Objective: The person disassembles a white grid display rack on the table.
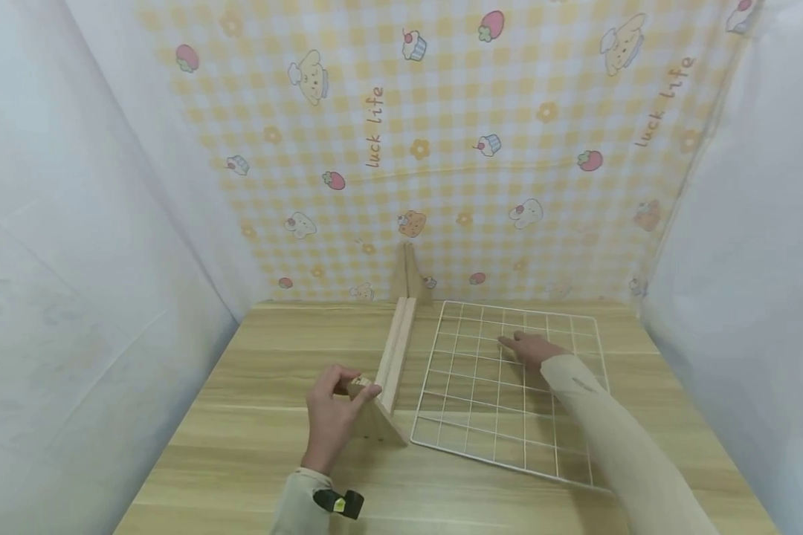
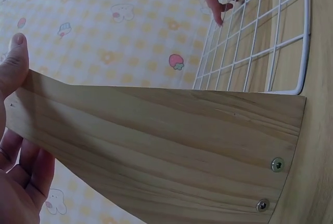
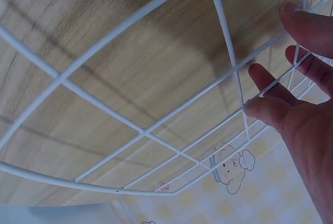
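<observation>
A wooden stand has a long grooved bar between two tapered end panels. My left hand pinches the narrow top of the near end panel, thumb on one side and fingers on the other. Two screws show low on that panel. The far end panel stands upright by the back cloth. To the right of the stand is a white wire grid. My right hand is at the grid's upper middle; in the right wrist view its fingers reach among the wires and grip them.
The wood-grain tabletop runs under everything. A yellow checked cloth printed with cartoons hangs at the back. White sheets close off both sides. The grid's near corner lies close to the near panel's foot.
</observation>
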Tool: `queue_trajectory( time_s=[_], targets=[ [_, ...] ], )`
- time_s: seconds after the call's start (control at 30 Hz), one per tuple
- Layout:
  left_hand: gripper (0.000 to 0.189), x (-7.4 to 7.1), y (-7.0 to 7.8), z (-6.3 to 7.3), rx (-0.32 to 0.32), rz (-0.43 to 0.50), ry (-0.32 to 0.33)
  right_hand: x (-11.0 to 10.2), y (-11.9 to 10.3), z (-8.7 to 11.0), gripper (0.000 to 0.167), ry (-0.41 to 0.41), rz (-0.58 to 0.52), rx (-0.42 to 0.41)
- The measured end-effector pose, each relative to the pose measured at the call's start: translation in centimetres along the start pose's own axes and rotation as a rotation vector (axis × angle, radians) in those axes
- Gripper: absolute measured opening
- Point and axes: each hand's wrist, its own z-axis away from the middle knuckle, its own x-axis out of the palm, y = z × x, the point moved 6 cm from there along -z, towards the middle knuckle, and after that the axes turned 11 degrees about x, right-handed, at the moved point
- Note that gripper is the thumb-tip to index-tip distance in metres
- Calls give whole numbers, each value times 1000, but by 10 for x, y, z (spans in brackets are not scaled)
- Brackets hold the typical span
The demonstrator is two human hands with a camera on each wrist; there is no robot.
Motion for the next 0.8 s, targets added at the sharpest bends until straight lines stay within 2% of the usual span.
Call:
queue_trajectory(
  time_s=[0.17, 0.27, 0.3, 0.43, 0.63, 0.8],
  targets=[
    [30, 3, 2, 0, 21, -3, 18, -3, -3, -6, 83, -41, -29, 36],
    [29, 4, 2, 0, 17, 11, 18, -5, -3, -12, 84, -48, -13, 48],
    [29, 5, 2, 0, 13, 19, 18, -5, -3, -14, 90, -44, 12, 46],
    [29, 6, 3, -1, -1, 45, 12, -4, 0, -25, 93, 18, 106, 28],
    [30, 6, 6, -1, -49, 19, 27, -1, -1, -36, 90, 128, 218, 8],
    [30, 5, 6, 0, -41, 22, 30, 0, -5, -35, 81, 153, 258, 0]
  ],
)
